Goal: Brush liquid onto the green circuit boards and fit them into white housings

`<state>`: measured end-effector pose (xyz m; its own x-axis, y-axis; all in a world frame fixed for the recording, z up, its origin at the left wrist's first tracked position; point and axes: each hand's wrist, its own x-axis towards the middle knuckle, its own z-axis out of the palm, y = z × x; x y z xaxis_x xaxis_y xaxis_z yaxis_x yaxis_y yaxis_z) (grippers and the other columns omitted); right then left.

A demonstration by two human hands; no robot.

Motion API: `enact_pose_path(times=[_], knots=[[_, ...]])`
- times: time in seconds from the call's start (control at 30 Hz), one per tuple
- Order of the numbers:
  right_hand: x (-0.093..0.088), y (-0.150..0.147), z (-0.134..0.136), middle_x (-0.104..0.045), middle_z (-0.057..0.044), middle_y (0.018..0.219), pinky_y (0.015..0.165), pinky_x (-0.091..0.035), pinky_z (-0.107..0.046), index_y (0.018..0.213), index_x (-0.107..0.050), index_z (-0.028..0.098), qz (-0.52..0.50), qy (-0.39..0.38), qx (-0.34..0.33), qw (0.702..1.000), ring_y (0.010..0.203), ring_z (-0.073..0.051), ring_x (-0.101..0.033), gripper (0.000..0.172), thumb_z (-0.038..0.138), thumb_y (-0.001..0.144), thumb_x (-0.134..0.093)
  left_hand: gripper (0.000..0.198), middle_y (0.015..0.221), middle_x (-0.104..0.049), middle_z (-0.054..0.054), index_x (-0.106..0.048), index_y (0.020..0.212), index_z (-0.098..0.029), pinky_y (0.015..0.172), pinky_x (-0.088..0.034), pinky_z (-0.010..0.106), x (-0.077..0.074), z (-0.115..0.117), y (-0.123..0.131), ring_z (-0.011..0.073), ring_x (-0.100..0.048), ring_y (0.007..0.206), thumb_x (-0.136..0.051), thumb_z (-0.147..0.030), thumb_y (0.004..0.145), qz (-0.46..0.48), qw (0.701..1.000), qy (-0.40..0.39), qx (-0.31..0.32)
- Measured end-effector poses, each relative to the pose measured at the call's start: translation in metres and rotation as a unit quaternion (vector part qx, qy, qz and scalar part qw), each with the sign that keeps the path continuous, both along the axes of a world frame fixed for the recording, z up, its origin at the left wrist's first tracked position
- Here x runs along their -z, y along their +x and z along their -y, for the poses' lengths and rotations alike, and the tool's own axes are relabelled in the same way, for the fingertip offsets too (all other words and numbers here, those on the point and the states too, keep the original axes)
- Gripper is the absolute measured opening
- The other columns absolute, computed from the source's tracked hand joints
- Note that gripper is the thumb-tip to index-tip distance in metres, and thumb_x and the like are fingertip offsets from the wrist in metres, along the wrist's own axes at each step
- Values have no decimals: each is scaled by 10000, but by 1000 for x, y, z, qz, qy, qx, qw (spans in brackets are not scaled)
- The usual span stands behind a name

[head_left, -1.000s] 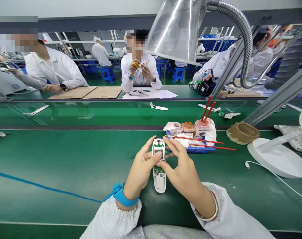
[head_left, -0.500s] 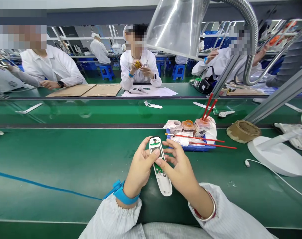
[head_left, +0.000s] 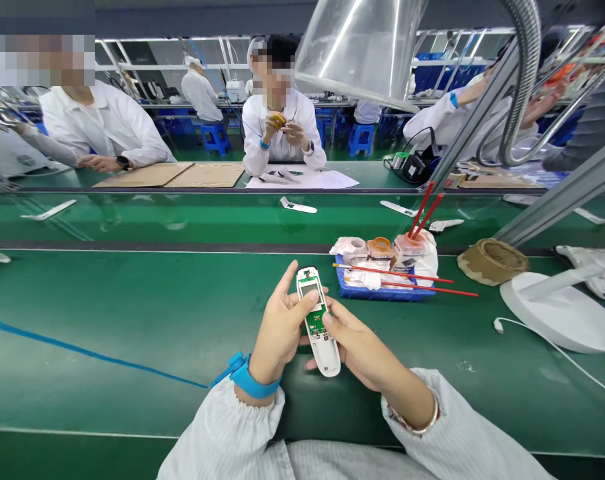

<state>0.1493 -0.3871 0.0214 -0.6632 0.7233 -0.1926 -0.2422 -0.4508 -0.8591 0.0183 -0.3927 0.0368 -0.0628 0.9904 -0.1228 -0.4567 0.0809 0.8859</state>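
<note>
Between my two hands is a white elongated device housing [head_left: 327,360], its inner side facing up and tilted toward me. A green circuit board [head_left: 316,323] and a small grey screen show inside it. My left hand [head_left: 278,323] grips the upper left side, its thumb pressed on the screen area and its fingers partly hidden behind. My right hand [head_left: 362,347] holds the right edge lower down, thumb at the board's edge, with fingertips passing beneath the housing. A blue wrist strap [head_left: 255,387] circles my left wrist.
A blue tray [head_left: 382,293] with small jars and red-handled brushes stands ahead to the right. Beyond are a brown round container [head_left: 492,260] and a white stand base [head_left: 557,313] with a cable. White parts [head_left: 298,205] lie on the green strip; co-workers sit opposite. A clear hood [head_left: 357,60] hangs above.
My right hand has shifted down along the housing, uncovering more of the circuit board, with fingers now under it. White parts on the green strip have moved slightly left.
</note>
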Motion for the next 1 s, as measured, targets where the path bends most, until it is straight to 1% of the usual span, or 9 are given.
enact_pose_path(times=[0.13,0.23,0.33,0.4,0.57,0.77,0.83,0.93,1.0], knots=[[-1,-2,-2,-551,-29,969,570,-560,-273,1201,-394,269,52,25,-2,998,748,-162,-654,418,433,854,-560,668,827,-688,58,-343,1330,-225,606,-502,218,0,-1,0,134,-632,671,-679,-233,754,0,1000,22,2],[1,-1,-5,-564,-38,1002,558,-552,-259,1202,-377,255,70,41,-20,997,709,-151,-660,440,395,842,-588,640,825,-682,55,-369,1289,-230,545,-491,210,3,-1,1,137,-625,640,-693,-240,738,-11,1000,24,1],[3,4,-9,-586,-39,982,630,-556,-302,1209,-385,245,77,51,-46,995,764,-171,-658,439,338,837,-598,624,799,-670,40,-367,1278,-249,465,-472,209,6,-1,1,139,-610,570,-686,-264,742,-28,999,17,3],[3,8,-11,-604,-41,948,703,-544,-332,1222,-398,232,105,89,-55,989,819,-185,-646,455,293,824,-610,611,780,-666,31,-370,1268,-250,490,-495,236,7,-2,1,149,-617,582,-683,-265,743,-33,999,18,-2],[1,12,-10,-504,-87,1169,683,-541,-327,1333,-266,267,232,220,59,946,789,-157,-616,737,215,726,-681,586,788,-671,36,-382,1237,-238,579,-527,302,12,-5,2,204,-647,708,-684,-270,736,-59,998,15,-22],[5,8,-8,-559,-48,1058,558,-512,-287,1295,-329,292,270,308,47,911,608,-120,-597,595,167,780,-600,598,797,-677,52,-375,1232,-209,634,-509,305,17,-9,-1,210,-650,744,-687,-256,725,-92,996,7,8],[5,8,-8,-555,-66,1079,595,-512,-320,1280,-333,272,309,374,72,872,634,-139,-595,583,160,780,-612,600,798,-678,48,-374,1237,-214,637,-496,290,18,-10,-1,193,-642,734,-686,-263,727,-102,995,9,3],[3,11,-8,-527,-117,1101,699,-484,-386,1120,-443,197,352,559,111,742,828,-220,-572,376,151,791,-619,585,782,-672,33,-371,1235,-214,610,-468,256,21,-11,-1,159,-623,683,-675,-281,739,-92,996,2,-13],[-1,15,-9,-564,-98,969,722,-454,-393,984,-490,178,338,655,77,671,866,-238,-539,176,135,832,-566,577,765,-669,28,-379,1217,-200,595,-448,240,22,-12,0,144,-612,648,-680,-293,734,-77,997,-9,-19]])
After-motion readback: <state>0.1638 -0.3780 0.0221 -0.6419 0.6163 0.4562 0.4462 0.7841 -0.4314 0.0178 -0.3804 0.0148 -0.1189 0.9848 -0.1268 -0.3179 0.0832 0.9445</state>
